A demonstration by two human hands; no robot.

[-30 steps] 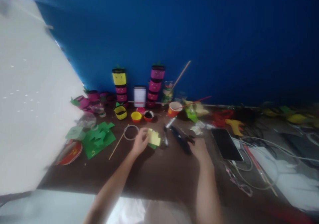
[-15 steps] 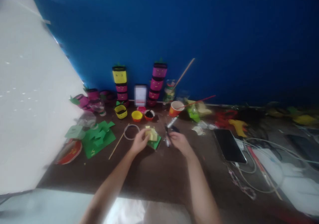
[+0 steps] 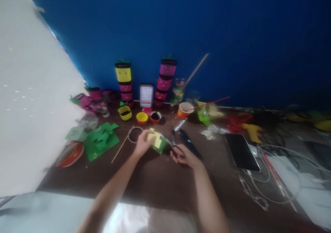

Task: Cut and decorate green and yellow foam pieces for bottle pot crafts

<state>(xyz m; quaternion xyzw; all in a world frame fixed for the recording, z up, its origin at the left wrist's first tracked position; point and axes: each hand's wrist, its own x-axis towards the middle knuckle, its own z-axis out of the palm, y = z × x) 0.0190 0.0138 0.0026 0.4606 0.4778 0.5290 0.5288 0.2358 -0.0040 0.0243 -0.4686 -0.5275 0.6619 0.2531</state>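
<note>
Head view: on the tabletop (image 3: 152, 184), the left hand (image 3: 143, 144) has its fingers pinched on the near-left edge of a notched yellow paper (image 3: 155, 141), which lies at three o'clock from them, over a green piece (image 3: 162, 146). The right hand (image 3: 183, 156) has its fingers curled around the handles of the scissors (image 3: 169, 143), whose long axis runs toward ten o'clock, the blades aimed at the paper's right side; blur hides whether they touch it. The yellow paper lies at ten o'clock from the right fingers; the left hand is nearer to it. A clear ring (image 3: 128, 135) sits at ten o'clock from the left hand, and a dark elongated tool (image 3: 190, 143) at one o'clock from the right.
</note>
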